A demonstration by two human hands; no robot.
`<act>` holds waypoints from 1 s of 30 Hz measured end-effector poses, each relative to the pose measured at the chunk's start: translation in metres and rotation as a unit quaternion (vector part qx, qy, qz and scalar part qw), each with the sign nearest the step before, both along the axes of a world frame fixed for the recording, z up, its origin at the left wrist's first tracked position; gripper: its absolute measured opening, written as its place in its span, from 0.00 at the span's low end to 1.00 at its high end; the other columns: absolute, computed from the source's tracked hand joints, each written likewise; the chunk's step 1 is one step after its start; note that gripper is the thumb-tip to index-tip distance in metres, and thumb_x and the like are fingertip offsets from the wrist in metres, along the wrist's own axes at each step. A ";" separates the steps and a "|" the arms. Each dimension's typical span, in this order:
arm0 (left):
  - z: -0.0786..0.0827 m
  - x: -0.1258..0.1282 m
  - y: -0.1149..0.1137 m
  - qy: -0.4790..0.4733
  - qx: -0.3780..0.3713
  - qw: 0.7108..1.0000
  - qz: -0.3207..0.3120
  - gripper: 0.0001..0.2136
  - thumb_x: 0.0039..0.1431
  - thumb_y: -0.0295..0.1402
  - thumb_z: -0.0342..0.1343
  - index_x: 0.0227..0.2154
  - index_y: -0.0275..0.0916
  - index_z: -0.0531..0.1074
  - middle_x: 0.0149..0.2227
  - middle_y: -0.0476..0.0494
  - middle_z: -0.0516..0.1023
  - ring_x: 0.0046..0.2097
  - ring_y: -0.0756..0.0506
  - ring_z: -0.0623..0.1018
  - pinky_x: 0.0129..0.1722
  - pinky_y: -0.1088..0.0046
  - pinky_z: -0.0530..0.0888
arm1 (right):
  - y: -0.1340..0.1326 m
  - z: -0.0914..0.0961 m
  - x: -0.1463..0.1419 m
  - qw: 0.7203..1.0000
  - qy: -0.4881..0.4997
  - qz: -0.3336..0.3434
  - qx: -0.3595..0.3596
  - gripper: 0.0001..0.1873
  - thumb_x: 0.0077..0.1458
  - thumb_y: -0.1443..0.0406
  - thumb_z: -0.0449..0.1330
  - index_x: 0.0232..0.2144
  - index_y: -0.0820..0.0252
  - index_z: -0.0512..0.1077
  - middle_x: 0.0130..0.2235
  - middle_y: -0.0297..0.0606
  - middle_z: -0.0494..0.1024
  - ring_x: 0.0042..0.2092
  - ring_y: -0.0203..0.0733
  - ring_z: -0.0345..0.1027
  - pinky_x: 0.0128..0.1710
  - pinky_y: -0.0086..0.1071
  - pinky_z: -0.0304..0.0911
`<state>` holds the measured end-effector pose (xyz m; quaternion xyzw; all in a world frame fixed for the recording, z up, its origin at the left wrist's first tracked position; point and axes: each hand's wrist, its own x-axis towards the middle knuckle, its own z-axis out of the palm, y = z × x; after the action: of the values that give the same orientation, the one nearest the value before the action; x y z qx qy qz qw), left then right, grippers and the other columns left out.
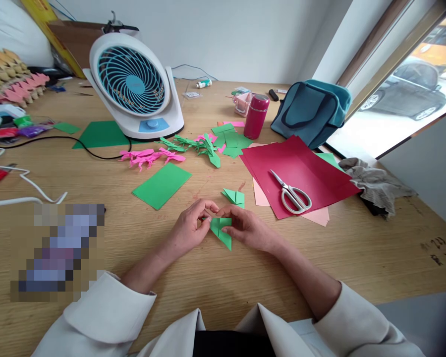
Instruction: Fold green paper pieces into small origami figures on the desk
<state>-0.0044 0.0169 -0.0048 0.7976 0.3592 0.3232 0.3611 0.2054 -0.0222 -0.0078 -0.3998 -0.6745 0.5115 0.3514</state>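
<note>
Roughly mid-table, toward the near edge: one folded, kite-like piece of bright green paper (220, 235), worked between two bare hands. Long axis runs far to near, slanting a little right; the sharp tip points at the table's near edge, the broad end faces the far edge. A crease or flap edge shows down its face.

Left hand (191, 225): thumb and fingers closed at the paper's far left corner. Right hand (250, 229): thumb laid on the paper's right side, index finger arched over the broad end, gripping that side. Fingers cover much of the far end, so the exact pinch there is hard to read.

Just beyond the hands, a second folded green paper piece (237, 198) lies apart, its point toward the table's left edge. Farther left, a flat green paper rectangle (162, 186), long axis running from near left to far right.

Toward the right edge of the wooden table (193, 292), white-handled metal scissors (285, 185) rest on dark red paper sheets (321, 173), blades aimed at the far left corner. Beyond the green rectangle, folded bright pink paper figures (144, 157) lie beside folded green paper figures (210, 150).
</note>
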 end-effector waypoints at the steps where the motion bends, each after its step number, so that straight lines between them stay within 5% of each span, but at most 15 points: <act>1: 0.001 0.000 -0.001 0.006 0.006 1.000 -0.005 0.11 0.60 0.23 0.49 0.43 0.39 0.68 0.42 0.44 0.77 0.38 0.49 0.79 0.41 0.70 0.75 | 0.000 0.001 0.000 1.000 -0.007 0.005 -0.002 0.13 0.59 0.67 0.61 0.47 0.59 0.70 0.40 0.35 0.73 0.36 0.36 0.63 0.35 0.29 0.60; 8: 0.008 0.002 -0.006 0.024 0.064 0.997 -0.028 0.10 0.58 0.19 0.48 0.37 0.39 0.67 0.37 0.48 0.74 0.38 0.50 0.76 0.41 0.74 0.72 | -0.001 0.005 0.001 0.999 -0.012 0.026 -0.029 0.09 0.59 0.64 0.63 0.40 0.61 0.69 0.30 0.29 0.66 0.30 0.33 0.58 0.30 0.27 0.56; 16: 0.005 0.001 -0.005 0.014 0.067 0.995 -0.067 0.12 0.56 0.16 0.47 0.30 0.38 0.70 0.36 0.48 0.74 0.38 0.51 0.74 0.34 0.77 0.68 | 0.002 0.008 0.005 0.988 -0.081 0.075 0.105 0.06 0.61 0.63 0.63 0.35 0.62 0.72 0.38 0.37 0.71 0.37 0.36 0.65 0.39 0.30 0.61; 21: 0.002 0.001 -0.005 0.019 0.046 0.997 -0.067 0.13 0.56 0.17 0.47 0.26 0.37 0.73 0.37 0.47 0.75 0.33 0.53 0.73 0.29 0.79 0.65 | 0.001 0.009 0.005 0.987 -0.083 0.091 0.101 0.03 0.61 0.66 0.63 0.36 0.61 0.74 0.39 0.38 0.70 0.38 0.37 0.67 0.38 0.30 0.62; 30: 0.001 -0.002 -0.002 0.033 0.026 0.994 -0.097 0.15 0.55 0.17 0.45 0.24 0.37 0.75 0.37 0.47 0.77 0.37 0.51 0.77 0.35 0.77 0.69 | 0.001 0.009 0.005 0.987 -0.077 0.082 0.115 0.05 0.61 0.66 0.62 0.35 0.63 0.76 0.35 0.37 0.69 0.36 0.37 0.65 0.37 0.30 0.62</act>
<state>-0.0067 0.0150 -0.0035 0.8483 0.2833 0.2690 0.3575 0.2106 -0.0215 0.0017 -0.3379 -0.7844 0.4258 0.2988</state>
